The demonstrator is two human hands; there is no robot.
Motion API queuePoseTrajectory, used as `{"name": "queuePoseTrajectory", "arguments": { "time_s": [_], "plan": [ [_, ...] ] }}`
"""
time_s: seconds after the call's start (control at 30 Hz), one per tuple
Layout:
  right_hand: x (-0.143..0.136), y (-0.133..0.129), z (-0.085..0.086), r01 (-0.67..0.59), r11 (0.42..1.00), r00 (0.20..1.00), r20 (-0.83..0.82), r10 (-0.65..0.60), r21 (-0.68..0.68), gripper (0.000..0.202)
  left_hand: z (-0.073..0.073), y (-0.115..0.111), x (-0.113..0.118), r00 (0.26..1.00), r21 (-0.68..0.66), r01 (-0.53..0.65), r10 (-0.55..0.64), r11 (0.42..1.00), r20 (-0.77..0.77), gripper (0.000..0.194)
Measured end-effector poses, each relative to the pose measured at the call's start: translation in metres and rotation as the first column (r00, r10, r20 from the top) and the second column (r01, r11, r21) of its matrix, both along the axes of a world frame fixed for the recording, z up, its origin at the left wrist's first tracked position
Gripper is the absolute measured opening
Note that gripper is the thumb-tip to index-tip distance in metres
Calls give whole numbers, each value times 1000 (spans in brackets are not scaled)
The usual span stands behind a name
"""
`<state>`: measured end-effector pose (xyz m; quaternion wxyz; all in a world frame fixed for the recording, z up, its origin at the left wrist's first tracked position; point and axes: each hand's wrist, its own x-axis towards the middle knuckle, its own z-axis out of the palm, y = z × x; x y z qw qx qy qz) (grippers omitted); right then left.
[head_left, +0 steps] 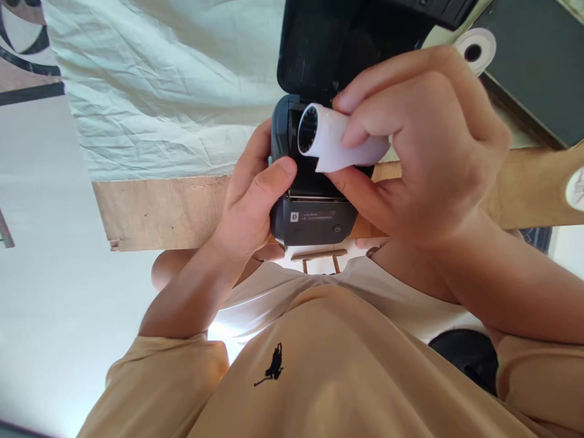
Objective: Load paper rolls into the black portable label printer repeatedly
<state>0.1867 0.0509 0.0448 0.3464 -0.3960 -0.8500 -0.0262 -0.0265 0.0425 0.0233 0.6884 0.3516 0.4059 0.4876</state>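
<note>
- Cloth: pale green, wrinkled; covers the upper left of the work surface.
- Wooden board: bare front strip of the work surface, running along the near edge of the cloth.
- Dark flat panel: upper right, set at an angle.
- Right hand: pinches the white roll, thumb below and fingers above.
- Left hand: grips the left side of the dark printer, thumb laid on the rim of the open compartment.
- Black cover: open, lying beyond the far edge of the printer.
- Dark printer: held over the near edge of the board; near face carries printed text, a Bluetooth mark and a power button.
- White roll: over the open compartment, tilted, hollow end facing left, a loose corner pointing down at its lower edge. Contact with the compartment cannot be determined.
- Small white reel: dark centre; located at the near-left corner area of the panel, beyond the right hand.
</note>
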Motion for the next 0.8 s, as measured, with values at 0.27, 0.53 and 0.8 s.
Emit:
{"name": "queuePoseTrajectory", "arguments": {
  "time_s": [0.27,0.53,0.8],
  "plan": [
    [0,2,-7,-26,997,997,70,21,76,25,2,-1,-3,999,45,-5,4,999,35,27],
    [6,-1,-9,-232,970,972,65,227,71,24,-1,-1,-16,986,104,147,-154,984,60,75],
    [4,-13,-18,-187,982,953,-244,179,-12,25,3,-3,-16,969,223,218,-183,950,-167,101]
  ]
}}
